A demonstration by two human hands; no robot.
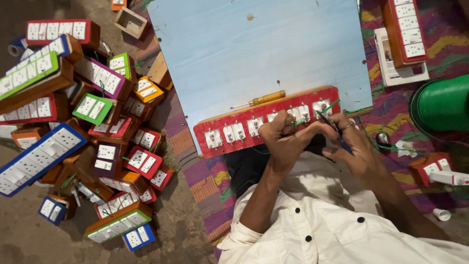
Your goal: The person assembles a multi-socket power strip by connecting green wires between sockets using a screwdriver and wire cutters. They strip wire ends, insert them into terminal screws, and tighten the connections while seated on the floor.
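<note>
Blue board (254, 44) lies across my lap, and I keep the red strip (234, 129) propped on its near edge so the sockets face me. Left hand (281, 137) is fisted on a green wire (330, 106) over the strip; right hand (354, 146) pinches a tool (334, 128) just beside it. A screwdriver (259, 100) rests behind the strip.
</note>
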